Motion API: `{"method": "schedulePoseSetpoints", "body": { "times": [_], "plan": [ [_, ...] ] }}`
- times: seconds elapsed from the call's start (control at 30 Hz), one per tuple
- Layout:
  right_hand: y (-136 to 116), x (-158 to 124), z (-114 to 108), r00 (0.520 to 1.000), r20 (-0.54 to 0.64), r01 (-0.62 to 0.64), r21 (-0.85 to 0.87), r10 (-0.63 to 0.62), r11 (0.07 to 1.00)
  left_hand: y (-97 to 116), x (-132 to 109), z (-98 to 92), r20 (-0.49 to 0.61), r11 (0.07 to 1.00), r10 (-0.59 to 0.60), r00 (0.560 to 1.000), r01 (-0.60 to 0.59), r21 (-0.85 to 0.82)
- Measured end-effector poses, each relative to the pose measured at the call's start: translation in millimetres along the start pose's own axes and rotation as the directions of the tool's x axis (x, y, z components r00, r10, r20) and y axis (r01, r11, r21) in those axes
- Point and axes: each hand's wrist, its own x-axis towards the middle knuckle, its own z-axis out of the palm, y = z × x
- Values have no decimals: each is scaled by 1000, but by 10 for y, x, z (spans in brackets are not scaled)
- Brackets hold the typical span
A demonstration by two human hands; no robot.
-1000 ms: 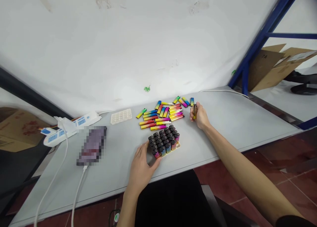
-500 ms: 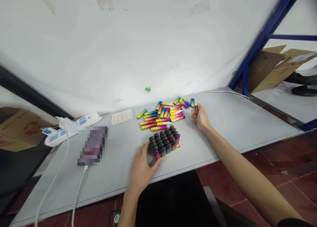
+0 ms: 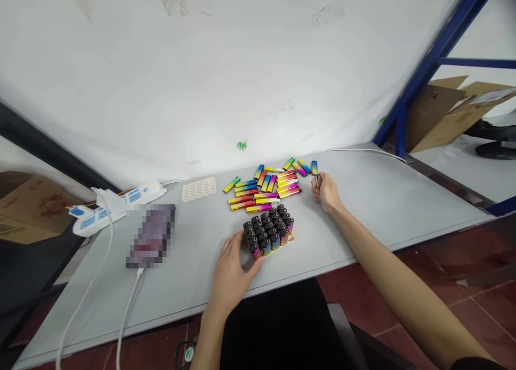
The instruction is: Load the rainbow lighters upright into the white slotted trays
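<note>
Upright lighters [image 3: 268,230] with black tops and multicoloured bodies stand packed in a pale holed tray [image 3: 291,239] near the table's front edge. My left hand [image 3: 231,270] grips the tray's left side, its thumb at the near corner and its fingers along the far left. To the right, my right hand [image 3: 324,192] is closed around a small lighter [image 3: 317,180], mostly hidden by the fingers. Loose rainbow-coloured lighters [image 3: 266,200] lie in a spread behind the tray. One blue-and-yellow lighter [image 3: 314,167] rests just beyond my right hand.
A second pale holed tray [image 3: 199,190] lies at the left by the wall. Further left are a power strip [image 3: 145,192] and a blurred phone-like device [image 3: 151,235] with a white cable [image 3: 128,311]. A blue metal frame [image 3: 423,74] and cardboard boxes [image 3: 439,114] stand at right.
My right hand has turned slightly, and less of the lighter shows between its fingers. My left hand keeps its grip on the filled tray, and the loose lighters lie as before.
</note>
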Motion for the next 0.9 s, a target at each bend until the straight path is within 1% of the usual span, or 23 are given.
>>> {"method": "schedulePoseSetpoints", "body": {
  "times": [0.17,0.37,0.47,0.6,0.67,0.73,0.77,0.83,0.9],
  "plan": [
    [9,2,14,1000,2,-11,-3,11,1000,-11,6,7,7,1000,-12,1000,12,19],
    [8,-35,12,997,60,48,-13,-47,999,-15,11,13,-4,1000,9,1000,-9,16],
    [42,-29,18,992,52,121,-61,-118,991,-13,6,13,-6,1000,8,1000,-8,24],
    [88,-45,51,967,-20,250,-88,-253,964,-18,7,12,-8,1000,3,1000,-3,20],
    [89,-129,62,957,-35,282,-125,-288,951,-19,10,10,-9,1000,6,1000,-6,12],
    [83,-286,56,954,4,296,-166,-299,941,-16,12,9,-5,1000,9,1000,-9,3],
    [83,-387,45,954,44,299,-166,-296,940,-14,11,8,-4,1000,10,1000,-10,2],
    [95,-605,11,953,111,293,-110,-282,950,-12,8,8,-3,1000,12,1000,-12,2],
    [121,-806,-29,960,160,238,-33,-230,971,-14,4,9,-3,1000,16,1000,-16,4]
  ]
}}
